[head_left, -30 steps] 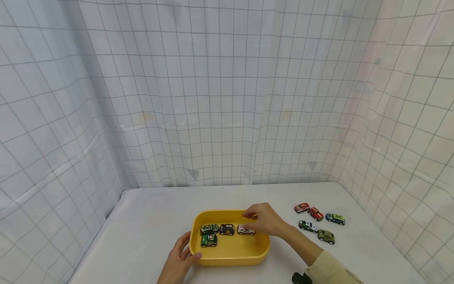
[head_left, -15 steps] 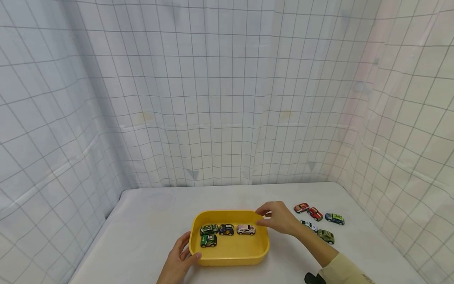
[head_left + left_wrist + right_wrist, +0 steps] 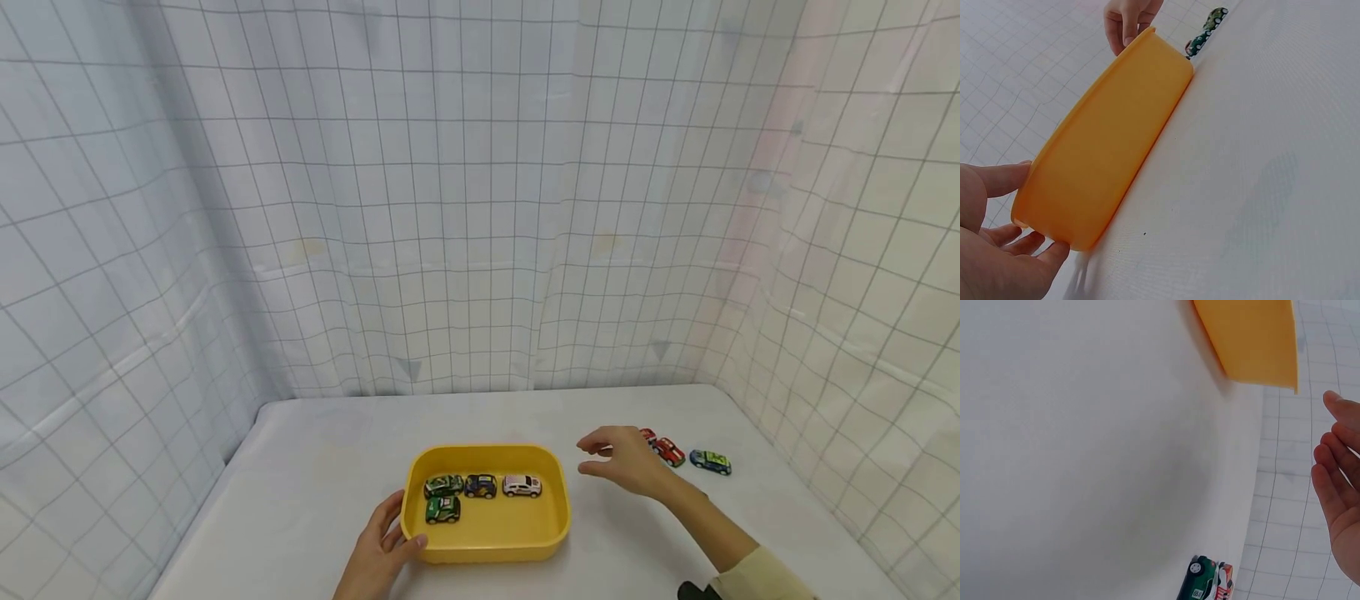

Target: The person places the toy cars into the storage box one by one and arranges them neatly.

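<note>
Head view: left hand grips yellow tray on white table, four toy cars inside; right hand empty, fingers loosely bent, beside tray. Risk: right forearm dipping could knock red car; left-hand tug could slide tray's cars.

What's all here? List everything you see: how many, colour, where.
Tray: one, yellow, on the table.
Table: one, white, beneath the tray.
Curtain: count unclear, white with grey grid, around the table.
Toy cars: four; two green, one dark blue, one white; in the tray.
Loose cars: at least four; two red, one blue-lime, some green; table's right side.
Sleeve: one, beige, right arm.
Black object: one, black, by the sleeve, unclear.
Left hand: one, bare, gripping the tray.
Right hand: one, bare, right of the tray, empty.
</note>
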Demonstrator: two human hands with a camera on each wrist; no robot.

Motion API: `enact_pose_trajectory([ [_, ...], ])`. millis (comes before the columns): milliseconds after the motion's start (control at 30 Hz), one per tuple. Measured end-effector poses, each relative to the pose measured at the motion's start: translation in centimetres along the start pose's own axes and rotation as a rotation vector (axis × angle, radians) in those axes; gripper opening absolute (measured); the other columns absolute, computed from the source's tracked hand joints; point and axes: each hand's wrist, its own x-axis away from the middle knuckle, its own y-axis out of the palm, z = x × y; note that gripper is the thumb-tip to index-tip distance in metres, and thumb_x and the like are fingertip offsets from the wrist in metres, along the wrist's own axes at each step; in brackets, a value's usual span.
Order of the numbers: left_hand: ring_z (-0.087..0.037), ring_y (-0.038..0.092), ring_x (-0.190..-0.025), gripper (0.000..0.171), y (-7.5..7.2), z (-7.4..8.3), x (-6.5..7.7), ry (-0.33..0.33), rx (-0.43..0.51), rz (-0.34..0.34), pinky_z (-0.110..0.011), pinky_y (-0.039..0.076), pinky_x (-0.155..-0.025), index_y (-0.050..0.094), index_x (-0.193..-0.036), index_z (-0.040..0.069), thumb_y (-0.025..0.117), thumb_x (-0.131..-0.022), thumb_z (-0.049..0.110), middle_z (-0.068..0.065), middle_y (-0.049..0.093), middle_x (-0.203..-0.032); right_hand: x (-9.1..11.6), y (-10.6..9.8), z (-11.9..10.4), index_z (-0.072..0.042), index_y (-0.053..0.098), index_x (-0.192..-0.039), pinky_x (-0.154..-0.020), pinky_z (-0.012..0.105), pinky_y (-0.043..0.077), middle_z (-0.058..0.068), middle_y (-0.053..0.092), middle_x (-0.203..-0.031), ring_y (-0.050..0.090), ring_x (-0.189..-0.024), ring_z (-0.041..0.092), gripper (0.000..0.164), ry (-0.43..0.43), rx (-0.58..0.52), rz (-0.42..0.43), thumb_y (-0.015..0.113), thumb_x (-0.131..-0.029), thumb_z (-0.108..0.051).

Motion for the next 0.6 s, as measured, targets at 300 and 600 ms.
enact_pose_trajectory([
  [300,-0.053,0.032,-0.144,0.095,0.0,0.0,0.0,-0.002,0.003,-0.003,-0.053,0.045,-0.108,0.022,-0.16,-0.004,0.083,-0.088,0.011,-0.034,0.021,-0.163,1.8,-1.3,2.3,-0.003,0.077,-0.11,-0.089,0.037,0.06,0.012,0.074,-0.109,0.069,-0.1,0.028,0.03,0.071,-0.024,0.01,0.087,-0.086,-0.018],
  [600,-0.053,0.032,-0.144,0.095,0.0,0.1,0.0,-0.001,0.013,-0.007,-0.053,0.044,-0.109,0.022,-0.16,-0.004,0.083,-0.089,0.011,-0.033,0.021,-0.163,3.4,-2.3,5.2,0.001,0.075,-0.112,-0.089,0.036,0.06,0.006,0.071,-0.109,0.069,-0.102,0.03,0.036,0.072,-0.001,0.038,0.086,-0.086,-0.021],
])
